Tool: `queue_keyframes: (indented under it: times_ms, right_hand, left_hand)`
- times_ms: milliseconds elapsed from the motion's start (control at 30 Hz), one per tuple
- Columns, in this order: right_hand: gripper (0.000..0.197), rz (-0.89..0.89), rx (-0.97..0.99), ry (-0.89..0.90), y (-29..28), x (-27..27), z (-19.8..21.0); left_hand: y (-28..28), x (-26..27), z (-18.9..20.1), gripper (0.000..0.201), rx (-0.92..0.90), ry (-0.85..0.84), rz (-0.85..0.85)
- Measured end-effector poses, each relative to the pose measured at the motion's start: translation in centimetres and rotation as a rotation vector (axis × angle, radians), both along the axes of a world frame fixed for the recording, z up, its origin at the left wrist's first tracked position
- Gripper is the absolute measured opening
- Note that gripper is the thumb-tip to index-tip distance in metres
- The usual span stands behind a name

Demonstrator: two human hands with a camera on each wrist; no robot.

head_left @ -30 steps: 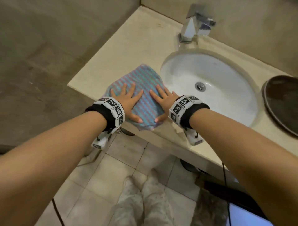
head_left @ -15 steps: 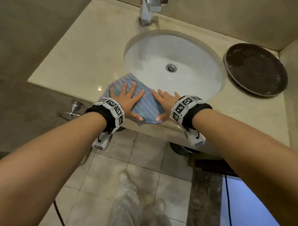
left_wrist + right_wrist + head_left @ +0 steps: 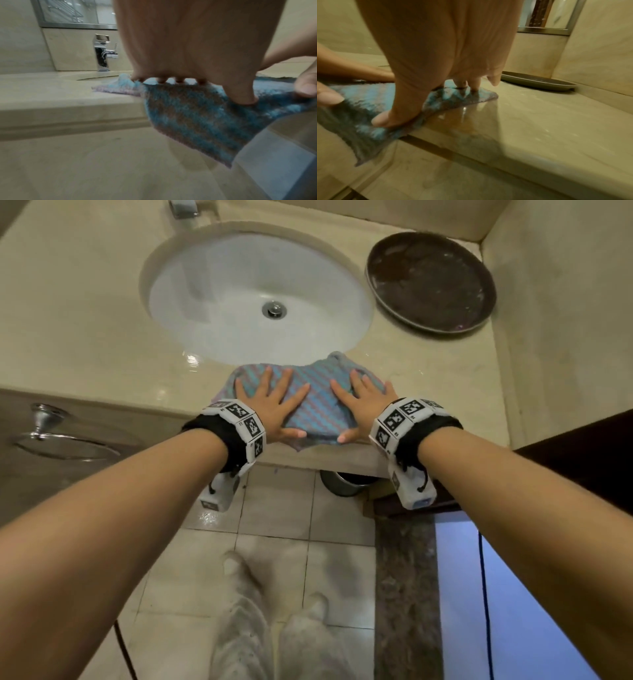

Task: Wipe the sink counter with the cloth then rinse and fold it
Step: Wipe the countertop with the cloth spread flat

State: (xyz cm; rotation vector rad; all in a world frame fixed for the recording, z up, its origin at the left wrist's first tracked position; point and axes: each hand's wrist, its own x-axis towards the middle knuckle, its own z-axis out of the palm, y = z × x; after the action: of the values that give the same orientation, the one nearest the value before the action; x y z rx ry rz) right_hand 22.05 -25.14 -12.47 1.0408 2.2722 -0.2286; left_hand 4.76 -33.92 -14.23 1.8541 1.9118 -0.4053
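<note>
On the counter (image 3: 428, 378) edge, left hand (image 3: 270, 402) and right hand (image 3: 363, 402) press flat, fingers spread, on the cloth (image 3: 317, 405).

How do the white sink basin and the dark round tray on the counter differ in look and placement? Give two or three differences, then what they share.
Colour: the sink basin is glossy white; the tray is dark brown and smudged.
Placement: the basin is sunk into the counter; the tray rests on top of it, in the corner.
Fittings: the basin has a metal drain; the tray has none.
Both are rounded and hold nothing.
</note>
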Motion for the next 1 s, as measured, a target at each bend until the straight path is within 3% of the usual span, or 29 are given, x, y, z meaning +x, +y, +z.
queue_keyframes:
  times_ms: [367, 567, 867, 1000]
  right_hand:
    - [0.096, -0.300, 0.043, -0.121, 2.2, 9.3, 0.7]
    - [0.101, -0.341, 0.073, -0.176, 4.5, 11.8, 0.2]
    - [0.110, -0.459, 0.074, -0.160, 9.8, 12.7, -1.5]
    - [0.111, -0.548, 0.053, -0.173, 12.2, 13.2, -1.3]
  left_hand:
    - [5.1, 9.2, 0.2, 0.082, 0.001, -0.004, -0.073]
    - [9.0, 12.4, 1.3, 0.095, -0.060, -0.007, -0.097]
    - [14.8, 12.4, 0.8, 0.099, -0.023, -0.094, -0.163]
    - [18.4, 10.6, 1.4, 0.089, 0.082, -0.256, -0.289]
